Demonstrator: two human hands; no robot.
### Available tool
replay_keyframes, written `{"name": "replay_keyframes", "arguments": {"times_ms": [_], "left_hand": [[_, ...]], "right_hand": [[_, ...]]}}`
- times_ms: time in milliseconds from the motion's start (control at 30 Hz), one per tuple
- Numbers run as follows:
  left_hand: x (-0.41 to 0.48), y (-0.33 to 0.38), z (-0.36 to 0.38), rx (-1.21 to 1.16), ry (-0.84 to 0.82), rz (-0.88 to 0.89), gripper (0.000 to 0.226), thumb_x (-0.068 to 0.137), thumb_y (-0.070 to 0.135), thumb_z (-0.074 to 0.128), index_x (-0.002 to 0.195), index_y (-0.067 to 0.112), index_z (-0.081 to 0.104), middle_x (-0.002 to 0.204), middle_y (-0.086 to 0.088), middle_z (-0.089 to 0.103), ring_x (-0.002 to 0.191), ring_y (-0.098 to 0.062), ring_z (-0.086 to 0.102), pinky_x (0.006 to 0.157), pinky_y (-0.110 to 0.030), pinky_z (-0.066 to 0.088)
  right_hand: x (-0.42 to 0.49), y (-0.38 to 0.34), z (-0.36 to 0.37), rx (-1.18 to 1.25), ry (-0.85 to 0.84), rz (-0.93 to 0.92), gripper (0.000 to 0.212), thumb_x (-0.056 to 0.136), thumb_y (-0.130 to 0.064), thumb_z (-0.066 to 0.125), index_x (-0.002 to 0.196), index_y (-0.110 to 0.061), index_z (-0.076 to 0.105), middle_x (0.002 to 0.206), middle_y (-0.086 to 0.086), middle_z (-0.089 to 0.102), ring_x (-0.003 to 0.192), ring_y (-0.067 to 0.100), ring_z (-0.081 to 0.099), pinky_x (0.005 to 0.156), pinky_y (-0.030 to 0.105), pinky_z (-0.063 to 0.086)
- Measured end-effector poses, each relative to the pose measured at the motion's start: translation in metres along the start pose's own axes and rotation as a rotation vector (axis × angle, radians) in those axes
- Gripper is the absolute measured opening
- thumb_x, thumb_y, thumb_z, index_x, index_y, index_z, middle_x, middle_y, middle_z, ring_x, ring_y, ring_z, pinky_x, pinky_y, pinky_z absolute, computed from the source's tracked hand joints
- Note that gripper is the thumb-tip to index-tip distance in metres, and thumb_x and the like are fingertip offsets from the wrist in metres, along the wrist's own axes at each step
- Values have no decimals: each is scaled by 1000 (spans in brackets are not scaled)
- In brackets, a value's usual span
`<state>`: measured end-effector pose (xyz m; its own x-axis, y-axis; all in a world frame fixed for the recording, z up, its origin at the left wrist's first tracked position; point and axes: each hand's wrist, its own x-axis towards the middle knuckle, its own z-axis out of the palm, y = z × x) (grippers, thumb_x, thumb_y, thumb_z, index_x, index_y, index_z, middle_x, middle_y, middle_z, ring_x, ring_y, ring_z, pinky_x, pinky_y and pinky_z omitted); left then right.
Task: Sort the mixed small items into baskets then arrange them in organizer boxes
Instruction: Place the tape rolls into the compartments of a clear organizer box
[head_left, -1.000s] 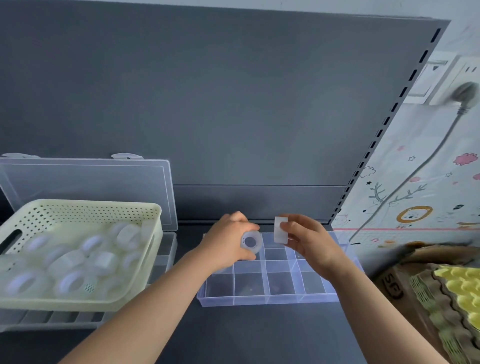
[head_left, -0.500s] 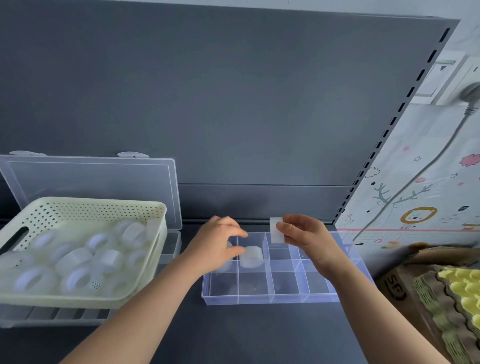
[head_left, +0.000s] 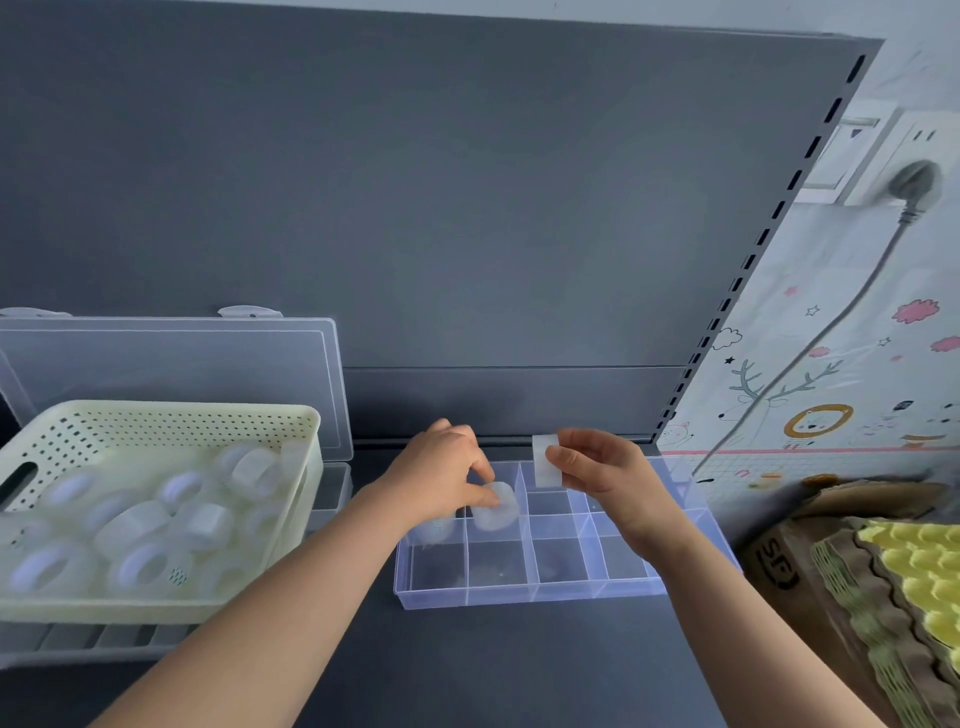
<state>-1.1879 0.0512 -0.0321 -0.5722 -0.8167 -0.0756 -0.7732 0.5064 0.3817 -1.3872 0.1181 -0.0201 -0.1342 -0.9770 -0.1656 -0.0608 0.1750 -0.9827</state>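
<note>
Partly hidden tape roll (head_left: 494, 512), left hand (head_left: 441, 480) covering

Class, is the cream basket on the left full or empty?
Roughly full: the cream basket holds many white tape rolls piled across its floor, though they stay below the rim.

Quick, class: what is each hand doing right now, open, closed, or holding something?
Left hand: fingers closed on a tape roll in the organizer box.
Right hand: pinching a white roll above the box.
</note>
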Motion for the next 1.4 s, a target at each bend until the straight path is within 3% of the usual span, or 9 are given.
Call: {"name": "replay_keyframes", "arguments": {"times_ms": [333, 533, 633, 733, 833, 1067, 1267, 1400], "left_hand": [[2, -5, 4, 49, 27, 11, 20, 91, 22, 57, 84, 17, 75, 99, 8, 51, 95, -19, 42, 83, -37, 43], [-7, -9, 1, -168, 230, -63, 15, 90, 24, 62, 98, 17, 73, 102, 3, 55, 90, -14, 54, 85, -34, 48], [-28, -18, -2, -193, 212, -142, 42, 88, 31, 65, 127, 18, 59, 125, 6, 50, 114, -12, 48, 99, -28, 40], [-49, -26, 5, -219, 123, -216, 68, 83, 35, 70, 143, 16, 41, 143, 8, 37, 131, -11, 37, 104, -21, 28], [-57, -31, 12, -242, 117, -244, 74, 82, 35, 72, 144, 16, 38, 148, 10, 33, 132, -10, 37, 103, -17, 26], [-60, -33, 16, -282, 141, -264, 74, 81, 36, 73, 144, 19, 39, 148, 11, 35, 131, -9, 39, 104, -20, 30], [-64, -22, 13, -297, 144, -285, 74, 85, 34, 68, 147, 18, 32, 153, 9, 28, 137, -10, 33, 108, -22, 26], [-82, -10, -16, -292, 245, -242, 61, 93, 35, 58, 147, 23, 31, 153, 13, 28, 135, -8, 35, 104, -16, 24]], "right_hand": [[3, 6, -2, -27, -11, 11, 36, 85, -24, 68, 117, -9, 63, 109, 3, 69, 99, 17, 66, 77, 20, 55], [4, 1, 6, -112, -37, -3, 32, 82, -21, 74, 111, -17, 62, 102, -6, 70, 92, 0, 66, 71, 9, 50], [8, -2, 18, -228, -81, -52, 30, 76, -19, 79, 103, -18, 65, 92, -8, 71, 81, -1, 67, 72, 12, 50], [12, 0, 31, -510, -91, -124, 36, 70, -27, 83, 101, -14, 67, 87, -5, 69, 81, 12, 65, 74, 25, 53], [13, 1, 43, -775, -91, -234, 39, 69, -31, 82, 97, -8, 67, 90, 4, 64, 82, 22, 57, 76, 34, 51], [20, 12, 54, -998, -143, -318, 43, 70, -39, 78, 105, -16, 68, 106, 0, 57, 97, 17, 54, 80, 24, 47], [20, 11, 48, -937, -117, -294, 38, 77, -42, 74, 106, -20, 68, 108, -4, 59, 96, 11, 54, 81, 20, 44], [17, -2, 53, -882, -75, -352, 27, 84, -31, 70, 106, -15, 69, 104, -4, 61, 89, 8, 56, 78, 16, 43]]}}
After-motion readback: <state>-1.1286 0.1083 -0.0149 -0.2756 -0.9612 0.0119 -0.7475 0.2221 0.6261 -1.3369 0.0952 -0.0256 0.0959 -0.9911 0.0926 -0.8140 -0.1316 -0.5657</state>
